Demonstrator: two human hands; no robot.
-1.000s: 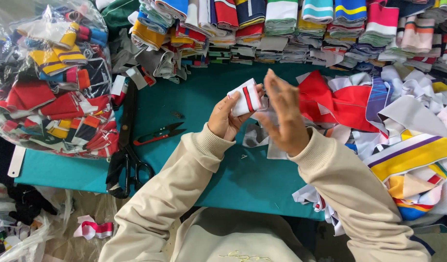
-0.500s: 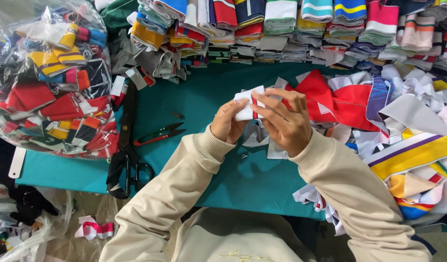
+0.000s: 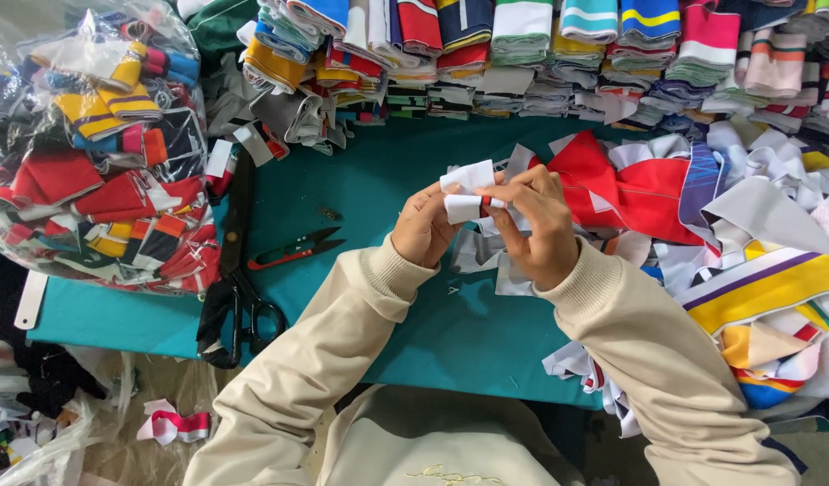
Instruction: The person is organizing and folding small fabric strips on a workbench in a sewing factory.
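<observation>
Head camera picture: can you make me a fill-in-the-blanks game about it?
1. Both hands, the left hand and the right hand, hold a small ___ piece of fabric.
2. The table is covered in ___ cloth.
3. The big black scissors lie to the person's ___.

Missing words: white; teal; left

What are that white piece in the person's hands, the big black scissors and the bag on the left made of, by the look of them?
The white piece, held by the left hand and right hand, looks like soft knit fabric: it folds limply. The black scissors appear to be metal with dark, matte handles. The bag looks like thin clear plastic: it is glossy, wrinkled, and the coloured pieces show through.
</observation>
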